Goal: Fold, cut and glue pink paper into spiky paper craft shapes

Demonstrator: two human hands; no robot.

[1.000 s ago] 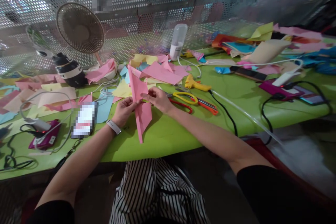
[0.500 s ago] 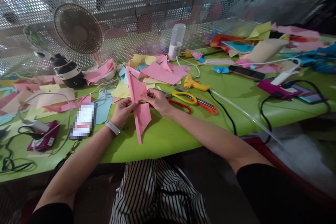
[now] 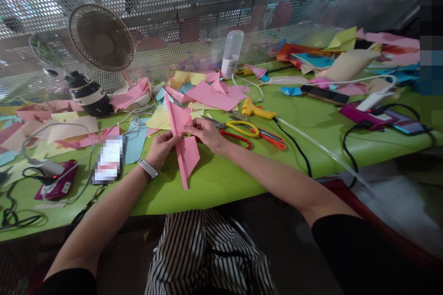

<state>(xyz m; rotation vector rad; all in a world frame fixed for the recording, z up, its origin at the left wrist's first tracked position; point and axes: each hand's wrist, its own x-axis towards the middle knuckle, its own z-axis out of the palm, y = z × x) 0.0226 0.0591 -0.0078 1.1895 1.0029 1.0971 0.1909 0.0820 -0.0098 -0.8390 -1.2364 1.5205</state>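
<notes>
A folded sheet of pink paper (image 3: 188, 156) is held up over the green table (image 3: 221, 179), its long creased strip running from top to bottom. My left hand (image 3: 161, 148) pinches this strip near its middle from the left. From the other side my right hand (image 3: 207, 133) grips the paper between thumb and fingers, close to the left fingertips. Just right of my right hand lie scissors (image 3: 242, 128) with one yellow and one red handle. Beside them are an orange box cutter (image 3: 273, 139) and a yellow glue gun (image 3: 258, 109).
Coloured paper pieces (image 3: 214, 94) lie behind my hands, with more on the left. A fan (image 3: 102, 39), a black bottle (image 3: 89, 94) and a white-based bottle (image 3: 232, 54) stand at the back. A phone (image 3: 109, 159), power strips (image 3: 57, 179) and cables lie around.
The fingers have shifted slightly on the pink paper, and a small green gap now shows between the hands. The paper's top has tilted a little. Otherwise the scene is the same.
</notes>
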